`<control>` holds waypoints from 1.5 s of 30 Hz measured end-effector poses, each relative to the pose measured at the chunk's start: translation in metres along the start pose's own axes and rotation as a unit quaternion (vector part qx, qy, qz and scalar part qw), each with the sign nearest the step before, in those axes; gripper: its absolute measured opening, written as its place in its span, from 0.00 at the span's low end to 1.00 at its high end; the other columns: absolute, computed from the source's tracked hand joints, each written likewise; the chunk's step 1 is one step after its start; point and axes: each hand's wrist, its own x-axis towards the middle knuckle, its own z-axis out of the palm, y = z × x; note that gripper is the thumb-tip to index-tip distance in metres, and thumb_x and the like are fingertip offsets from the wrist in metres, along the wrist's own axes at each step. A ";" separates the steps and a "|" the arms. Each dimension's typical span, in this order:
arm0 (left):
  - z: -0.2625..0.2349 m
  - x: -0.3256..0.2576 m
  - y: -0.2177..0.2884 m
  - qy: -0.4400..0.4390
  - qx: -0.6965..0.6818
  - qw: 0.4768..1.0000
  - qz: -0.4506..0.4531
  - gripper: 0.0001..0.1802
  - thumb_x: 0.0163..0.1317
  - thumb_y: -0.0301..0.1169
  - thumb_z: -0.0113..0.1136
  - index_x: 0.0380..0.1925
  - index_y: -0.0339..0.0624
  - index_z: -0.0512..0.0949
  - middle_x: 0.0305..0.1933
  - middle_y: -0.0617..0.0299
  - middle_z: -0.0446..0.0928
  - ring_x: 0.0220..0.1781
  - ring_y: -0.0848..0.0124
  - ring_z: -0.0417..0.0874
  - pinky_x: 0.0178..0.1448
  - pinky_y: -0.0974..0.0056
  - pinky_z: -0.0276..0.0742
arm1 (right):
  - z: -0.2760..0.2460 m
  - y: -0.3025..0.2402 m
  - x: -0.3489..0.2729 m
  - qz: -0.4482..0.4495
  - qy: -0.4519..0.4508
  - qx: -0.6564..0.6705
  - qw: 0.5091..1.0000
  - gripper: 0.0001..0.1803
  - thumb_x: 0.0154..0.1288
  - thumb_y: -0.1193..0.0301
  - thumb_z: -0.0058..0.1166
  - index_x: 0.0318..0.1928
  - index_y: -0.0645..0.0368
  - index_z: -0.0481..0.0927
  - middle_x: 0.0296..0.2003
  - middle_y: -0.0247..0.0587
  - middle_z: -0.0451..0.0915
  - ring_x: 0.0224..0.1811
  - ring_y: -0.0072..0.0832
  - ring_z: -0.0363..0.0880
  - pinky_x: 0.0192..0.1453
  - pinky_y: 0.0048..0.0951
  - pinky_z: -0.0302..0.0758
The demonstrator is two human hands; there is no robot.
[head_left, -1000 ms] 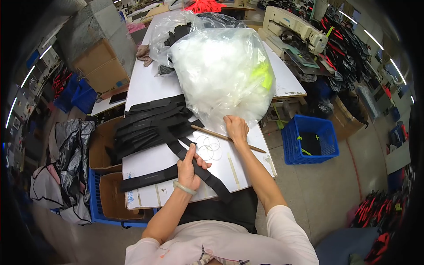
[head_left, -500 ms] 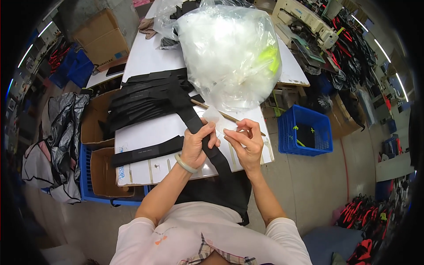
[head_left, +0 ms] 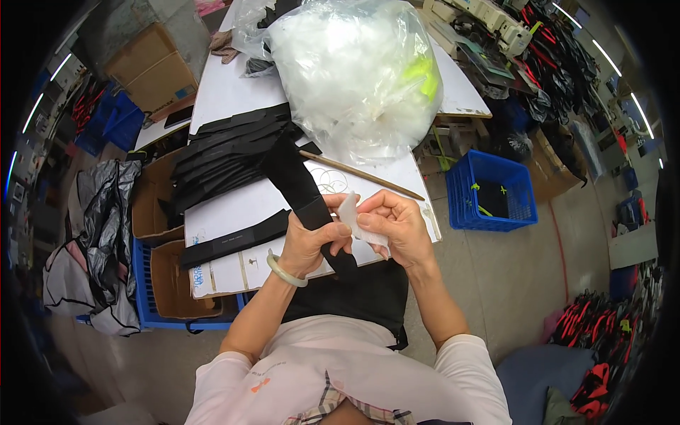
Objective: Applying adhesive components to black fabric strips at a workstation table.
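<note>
Raised now, right hand [head_left: 397, 227] pinches apparently a white piece [head_left: 349, 210] over black strap [head_left: 304, 191].

Black strap [head_left: 304, 191], white table [head_left: 234, 92], blue crate [head_left: 496, 191], pale green bangle [head_left: 285, 271], translucent white bag [head_left: 354, 71].

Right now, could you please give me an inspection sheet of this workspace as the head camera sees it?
Surface: white worktable, partly covered.
Job's things: long black fabric strap gripped by the left hand; small translucent white piece pinched between both hands, right hand on its far side.
Clutter: stack of black straps, large clear plastic bag of white pieces, thin wooden stick, wire rings.
Hands: both closed on their items, above the table's near edge.
Cables: nothing seen.
Surroundings: blue plastic crate, cardboard boxes, sewing machine.
</note>
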 end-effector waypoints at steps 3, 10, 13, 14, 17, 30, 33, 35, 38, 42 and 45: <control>-0.003 -0.004 -0.001 0.041 0.030 0.999 0.006 0.17 0.53 0.21 0.66 0.44 0.26 0.77 0.27 0.57 0.78 0.17 0.75 0.74 0.24 0.70 0.77 | 0.003 0.004 -0.003 -0.019 0.012 -0.018 1.000 0.08 0.60 0.79 0.62 0.38 0.68 0.77 0.27 0.41 0.81 0.23 0.17 0.78 0.25 0.16 0.73; 0.006 -0.005 0.000 0.047 0.048 0.997 -0.026 0.16 0.54 0.22 0.67 0.43 0.27 0.77 0.26 0.58 0.78 0.17 0.76 0.73 0.25 0.70 0.78 | -0.002 0.007 -0.006 -0.021 0.056 -0.053 0.997 0.08 0.56 0.81 0.64 0.35 0.66 0.78 0.32 0.39 0.82 0.32 0.17 0.80 0.38 0.19 0.77; 0.002 -0.005 -0.005 0.106 0.036 0.994 -0.004 0.17 0.55 0.23 0.67 0.44 0.26 0.76 0.27 0.58 0.78 0.17 0.76 0.73 0.25 0.70 0.78 | 0.009 -0.003 -0.014 -0.136 0.145 -0.322 0.926 0.07 0.58 0.80 0.63 0.34 0.65 0.77 0.34 0.42 0.83 0.34 0.25 0.84 0.40 0.24 0.79; 0.003 -0.004 -0.003 0.104 0.036 0.994 -0.021 0.18 0.55 0.23 0.67 0.46 0.27 0.76 0.25 0.59 0.77 0.17 0.76 0.73 0.26 0.70 0.78 | 0.009 -0.001 -0.012 -0.135 0.144 -0.322 0.926 0.07 0.58 0.80 0.63 0.34 0.65 0.77 0.34 0.42 0.83 0.34 0.25 0.84 0.40 0.24 0.79; 0.010 -0.006 0.000 0.093 0.036 0.994 -0.034 0.21 0.56 0.24 0.67 0.48 0.27 0.75 0.23 0.61 0.76 0.17 0.77 0.74 0.26 0.70 0.77 | 0.016 0.000 -0.012 -0.302 0.074 -0.509 0.803 0.08 0.58 0.78 0.62 0.34 0.66 0.76 0.41 0.53 0.83 0.43 0.43 0.85 0.43 0.34 0.80; 0.009 -0.010 -0.007 0.065 0.004 0.998 -0.001 0.10 0.56 0.25 0.66 0.35 0.31 0.77 0.25 0.61 0.76 0.17 0.78 0.71 0.24 0.71 0.74 | 0.008 -0.001 -0.012 -0.276 0.013 -0.400 0.874 0.09 0.54 0.78 0.66 0.32 0.65 0.77 0.29 0.41 0.81 0.30 0.30 0.81 0.34 0.28 0.75; 0.011 -0.010 -0.006 0.069 0.030 0.997 0.023 0.08 0.56 0.25 0.67 0.30 0.34 0.76 0.26 0.61 0.76 0.17 0.78 0.71 0.23 0.72 0.71 | 0.007 0.002 -0.007 -0.208 -0.001 -0.288 0.935 0.10 0.53 0.77 0.68 0.32 0.65 0.78 0.29 0.38 0.81 0.31 0.24 0.80 0.35 0.25 0.74; 0.012 -0.011 -0.004 0.083 0.061 0.994 0.032 0.08 0.56 0.24 0.67 0.29 0.35 0.75 0.26 0.61 0.76 0.17 0.78 0.72 0.22 0.72 0.70 | 0.011 0.001 -0.005 -0.115 -0.024 -0.279 0.953 0.12 0.51 0.79 0.70 0.33 0.64 0.78 0.32 0.36 0.80 0.36 0.22 0.79 0.42 0.23 0.74; 0.013 -0.010 -0.001 0.069 0.099 0.992 0.042 0.07 0.56 0.23 0.65 0.28 0.36 0.74 0.26 0.61 0.73 0.17 0.78 0.70 0.22 0.72 0.68 | 0.014 0.003 -0.002 -0.039 -0.039 -0.136 0.989 0.14 0.49 0.80 0.70 0.34 0.63 0.77 0.32 0.34 0.79 0.32 0.19 0.76 0.38 0.21 0.72; 0.005 0.003 0.011 0.138 -0.135 0.979 0.069 0.15 0.65 0.35 0.61 0.23 0.42 0.69 0.21 0.65 0.64 0.15 0.77 0.62 0.23 0.71 0.65 | 0.012 0.006 -0.011 -0.085 0.010 -0.141 0.986 0.12 0.48 0.82 0.70 0.32 0.63 0.79 0.30 0.35 0.79 0.29 0.17 0.73 0.34 0.20 0.69; -0.016 0.013 0.019 0.165 -0.212 0.963 0.008 0.21 0.64 0.48 0.62 0.22 0.46 0.69 0.20 0.69 0.62 0.15 0.80 0.60 0.23 0.71 0.63 | 0.011 0.003 -0.022 -0.091 -0.027 -0.281 0.955 0.07 0.47 0.81 0.70 0.25 0.63 0.82 0.24 0.34 0.78 0.25 0.17 0.71 0.29 0.19 0.65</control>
